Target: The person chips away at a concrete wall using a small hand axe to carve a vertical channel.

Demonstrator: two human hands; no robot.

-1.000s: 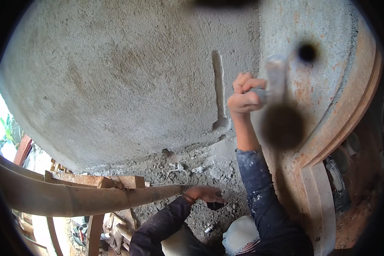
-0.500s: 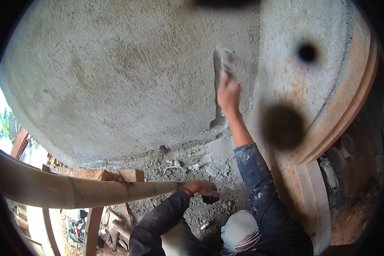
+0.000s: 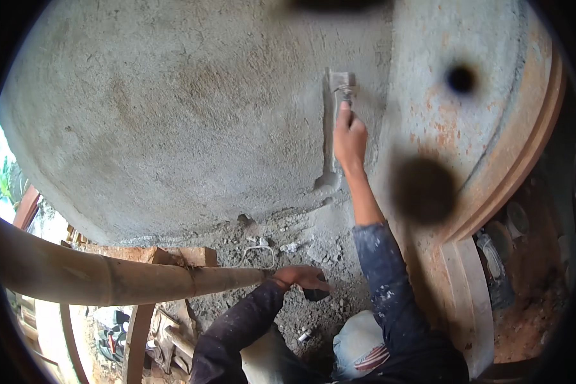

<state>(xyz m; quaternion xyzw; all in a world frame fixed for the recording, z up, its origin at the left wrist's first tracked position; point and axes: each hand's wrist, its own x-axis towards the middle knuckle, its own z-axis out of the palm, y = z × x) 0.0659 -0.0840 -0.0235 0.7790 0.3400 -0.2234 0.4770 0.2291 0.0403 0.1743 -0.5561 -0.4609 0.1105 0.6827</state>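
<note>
My right hand (image 3: pixel 350 137) is closed round the short handle of a flat brush (image 3: pixel 343 82), its wide grey head against the plastered wall (image 3: pixel 192 121). Beside the brush, a long upright groove (image 3: pixel 328 137) with a smooth edge runs down through the grey plaster. Lower down, my left hand (image 3: pixel 299 276) is bent at the end of a thick bamboo pole (image 3: pixel 153 281). Its fingers curl over a dark piece (image 3: pixel 316 292) whose kind I cannot make out. Part of the pole's end is hidden behind that hand.
Loose rubble and mortar crumbs (image 3: pixel 281 307) lie at the wall's foot, with a thin loop of wire (image 3: pixel 262 248). A wooden beam (image 3: pixel 192 256) sits behind the pole. At right rises a curved, stepped edge (image 3: pixel 525 198). Dark round spots blot part of the view.
The brush was blurred before; it now shows clearly, shifted slightly right, its head turned flatter to the wall. The view has shifted a little. My left hand stays by the pole.
</note>
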